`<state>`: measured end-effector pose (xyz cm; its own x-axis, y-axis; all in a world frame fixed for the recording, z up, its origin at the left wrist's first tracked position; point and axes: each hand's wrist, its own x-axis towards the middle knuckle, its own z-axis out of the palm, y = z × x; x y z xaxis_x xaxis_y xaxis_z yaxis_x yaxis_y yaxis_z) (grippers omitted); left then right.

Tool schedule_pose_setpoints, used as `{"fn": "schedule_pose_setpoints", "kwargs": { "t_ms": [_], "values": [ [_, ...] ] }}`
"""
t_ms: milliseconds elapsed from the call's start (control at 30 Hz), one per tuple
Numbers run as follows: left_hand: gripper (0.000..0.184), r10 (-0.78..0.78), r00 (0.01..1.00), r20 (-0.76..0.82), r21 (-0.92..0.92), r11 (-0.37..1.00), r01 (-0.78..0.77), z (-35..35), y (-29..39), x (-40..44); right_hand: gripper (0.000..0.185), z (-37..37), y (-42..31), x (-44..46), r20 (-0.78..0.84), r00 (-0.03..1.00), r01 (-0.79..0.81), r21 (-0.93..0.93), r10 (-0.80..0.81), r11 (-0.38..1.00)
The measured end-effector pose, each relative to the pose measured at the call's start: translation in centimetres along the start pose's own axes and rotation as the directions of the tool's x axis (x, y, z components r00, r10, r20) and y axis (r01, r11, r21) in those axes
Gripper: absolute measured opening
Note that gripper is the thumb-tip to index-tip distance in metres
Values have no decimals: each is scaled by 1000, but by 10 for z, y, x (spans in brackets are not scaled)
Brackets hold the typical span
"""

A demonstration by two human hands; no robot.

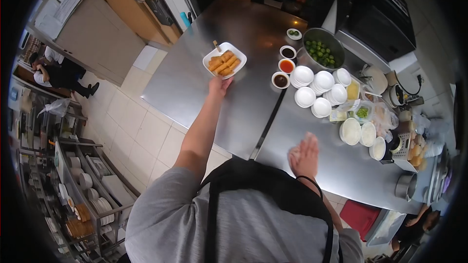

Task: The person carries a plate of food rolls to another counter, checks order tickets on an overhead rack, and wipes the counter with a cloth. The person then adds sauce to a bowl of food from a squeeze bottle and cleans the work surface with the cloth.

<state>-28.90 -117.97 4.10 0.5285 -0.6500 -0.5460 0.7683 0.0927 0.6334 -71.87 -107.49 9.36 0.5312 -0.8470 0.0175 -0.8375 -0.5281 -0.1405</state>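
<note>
My left hand (222,86) reaches forward over the steel table, its fingers at the near rim of a white square plate (240,52). Fried golden spring rolls (224,63) are piled on the plate. A small wooden clip or stick (216,45) shows at its far left edge. Part of my left fingers is hidden under the rim. Over the near part of the table is my right hand (304,157), slightly blurred, fingers stretched out and holding nothing. Three small sauce bowls, one with red sauce (286,65), stand ahead of it.
Right of the sauces are stacked white dishes (305,97) and a metal pot of green citrus (319,53). Farther right stand white tubs (350,131), plastic bags and a basket (403,152). A dish rack (92,190) is at lower left. Other people appear at far left and lower right.
</note>
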Motion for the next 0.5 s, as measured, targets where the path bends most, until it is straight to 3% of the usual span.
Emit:
{"fn": "schedule_pose_setpoints", "kwargs": {
  "t_ms": [100, 233, 333, 500],
  "values": [
    [35, 54, 992, 114, 136, 988, -70, -22, 22, 4, 72, 25, -54, 54, -23, 978, 210, 53, -209, 976],
    [41, 39, 997, 66, 336, 940, -59, -41, 74, -11, 78, 39, -137, 108, 81, 940, 307, 224, -331, 925],
    [46, 46, 991, 124, 395, 914, -92, -59, 100, 0, 80, 53, -170, 151, 12, 941, 333, 127, -337, 934],
    [49, -21, 991, 133, 372, 928, -30, -59, 117, 31, 83, 73, -173, 249, -43, 975, 221, 39, -219, 974]
  ]
}}
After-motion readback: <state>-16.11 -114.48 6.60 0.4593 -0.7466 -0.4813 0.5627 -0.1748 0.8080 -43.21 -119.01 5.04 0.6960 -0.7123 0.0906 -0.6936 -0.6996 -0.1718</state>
